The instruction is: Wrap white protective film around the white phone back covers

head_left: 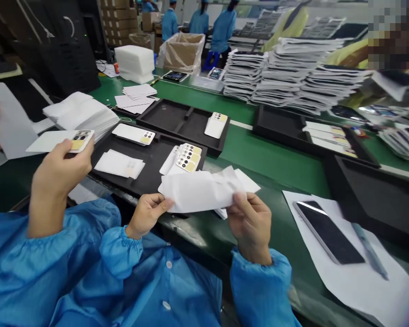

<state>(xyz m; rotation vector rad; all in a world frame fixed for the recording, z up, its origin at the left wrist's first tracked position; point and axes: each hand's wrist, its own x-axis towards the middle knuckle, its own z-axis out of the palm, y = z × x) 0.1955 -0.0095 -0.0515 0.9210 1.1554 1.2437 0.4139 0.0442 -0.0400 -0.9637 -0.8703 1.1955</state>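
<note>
Both my hands hold a white soft sleeve (201,193) just above the near edge of the green bench. My left hand (146,213) pinches its left end and my right hand (250,222) grips its right end; both are closed on it. Right behind the sleeve, a fanned stack of white phone back covers (187,159) with yellow camera patches lies on a black tray (150,175). To my left a co-worker's hand (59,170) holds another white back cover (80,140).
A second black tray (177,120) holds one cover (216,125). A dark phone (329,231) and a pen (370,250) lie on white paper at right. Stacks of white sleeves (85,113) sit left, and tall piles of bagged items (293,72) stand behind. People in blue work far back.
</note>
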